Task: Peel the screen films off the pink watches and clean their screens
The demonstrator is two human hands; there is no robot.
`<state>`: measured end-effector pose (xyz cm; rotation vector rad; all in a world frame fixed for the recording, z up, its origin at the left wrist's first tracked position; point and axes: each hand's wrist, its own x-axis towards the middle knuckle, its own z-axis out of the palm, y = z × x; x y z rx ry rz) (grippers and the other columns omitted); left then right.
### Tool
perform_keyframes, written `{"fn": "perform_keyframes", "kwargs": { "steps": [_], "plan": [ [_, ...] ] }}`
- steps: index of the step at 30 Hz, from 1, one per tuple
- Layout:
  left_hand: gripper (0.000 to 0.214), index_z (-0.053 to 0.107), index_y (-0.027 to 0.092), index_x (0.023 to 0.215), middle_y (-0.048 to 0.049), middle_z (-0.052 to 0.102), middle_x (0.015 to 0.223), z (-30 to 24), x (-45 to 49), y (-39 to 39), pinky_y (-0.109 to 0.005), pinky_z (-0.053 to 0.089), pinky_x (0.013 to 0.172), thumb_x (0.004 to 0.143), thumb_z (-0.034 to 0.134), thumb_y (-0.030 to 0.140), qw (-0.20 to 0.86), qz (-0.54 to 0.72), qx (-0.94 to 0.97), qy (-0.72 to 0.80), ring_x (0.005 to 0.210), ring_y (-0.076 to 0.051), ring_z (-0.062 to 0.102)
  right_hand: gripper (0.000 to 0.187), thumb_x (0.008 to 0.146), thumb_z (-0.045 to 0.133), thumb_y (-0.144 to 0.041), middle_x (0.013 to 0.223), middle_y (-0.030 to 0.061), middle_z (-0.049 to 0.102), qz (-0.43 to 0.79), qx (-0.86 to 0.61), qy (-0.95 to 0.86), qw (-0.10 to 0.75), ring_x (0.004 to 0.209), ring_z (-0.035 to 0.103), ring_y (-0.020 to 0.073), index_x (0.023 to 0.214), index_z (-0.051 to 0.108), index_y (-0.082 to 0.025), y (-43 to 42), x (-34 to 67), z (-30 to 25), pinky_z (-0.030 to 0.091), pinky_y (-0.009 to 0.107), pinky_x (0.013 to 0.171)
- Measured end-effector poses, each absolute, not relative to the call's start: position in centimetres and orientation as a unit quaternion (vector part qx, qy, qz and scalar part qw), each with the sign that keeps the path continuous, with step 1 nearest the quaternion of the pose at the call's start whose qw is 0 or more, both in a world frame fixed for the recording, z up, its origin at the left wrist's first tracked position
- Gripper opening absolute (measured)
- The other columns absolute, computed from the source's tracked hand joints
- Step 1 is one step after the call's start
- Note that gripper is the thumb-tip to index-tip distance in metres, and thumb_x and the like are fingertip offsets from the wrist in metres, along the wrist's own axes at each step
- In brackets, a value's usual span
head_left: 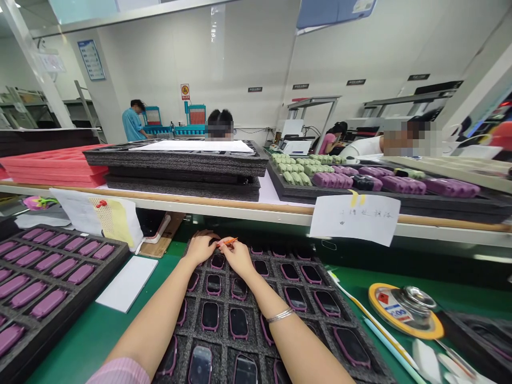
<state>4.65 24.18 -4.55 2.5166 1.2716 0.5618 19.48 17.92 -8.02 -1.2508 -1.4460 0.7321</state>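
Both my hands reach to the far end of a black foam tray [320, 298] filled with several purple-rimmed, glossy black-faced devices [239, 322]. My left hand [201, 247] is curled, fingertips down by the tray's top row; what it grips is hidden. My right hand [238, 256] pinches a thin orange stick [230, 241] whose tip points left toward my left hand. A silver bracelet [280, 316] circles my right wrist. The two hands nearly touch.
Another foam tray [108, 266] of purple cases lies at left, with a white card [127, 282] beside it. A round dispenser on a yellow disc [406, 309] and pens lie at right. A shelf above carries stacked black foam trays [176, 160], green and purple cases, a paper note [354, 218]. Other people work behind.
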Motion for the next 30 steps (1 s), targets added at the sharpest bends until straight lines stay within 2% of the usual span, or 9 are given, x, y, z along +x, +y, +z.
{"fn": "perform_keyframes", "kwargs": {
  "steps": [12, 21, 30],
  "plan": [
    [0.028, 0.063, 0.02, 0.12, -0.0101, 0.06, 0.132, -4.9, 4.7, 24.3, -0.048, 0.05, 0.102, 0.097, 0.059, 0.036, 0.136, 0.199, 0.864, 0.442, 0.117, -0.024, 0.06, 0.023, 0.099, 0.06, -0.035, 0.111, 0.0066, 0.069, 0.316, -0.524, -0.606, 0.508, 0.092, 0.068, 0.0177, 0.112, 0.066, -0.017, 17.5, 19.6, -7.4, 0.058, 0.038, 0.083],
    [0.026, 0.065, 0.02, 0.117, -0.0096, 0.061, 0.131, -4.6, 4.4, 24.7, -0.048, 0.05, 0.103, 0.098, 0.059, 0.036, 0.123, 0.226, 0.858, 0.446, 0.118, -0.024, 0.06, 0.027, 0.099, 0.06, -0.038, 0.104, 0.0055, 0.068, 0.367, -0.544, -0.531, 0.536, 0.084, 0.068, 0.0161, 0.113, 0.064, -0.015, 18.5, 19.9, -7.9, 0.059, 0.034, 0.075],
    [0.041, 0.059, 0.02, 0.131, -0.0116, 0.052, 0.145, -4.7, 4.9, 24.2, -0.057, 0.037, 0.113, 0.096, 0.06, 0.042, 0.081, 0.167, 0.853, 0.489, 0.133, -0.03, 0.05, 0.029, 0.099, 0.06, -0.039, 0.109, 0.0062, 0.068, 0.416, -0.563, -0.467, 0.54, 0.088, 0.068, 0.0177, 0.115, 0.064, -0.016, 18.5, 20.1, -6.9, 0.059, 0.036, 0.076]
  ]
}}
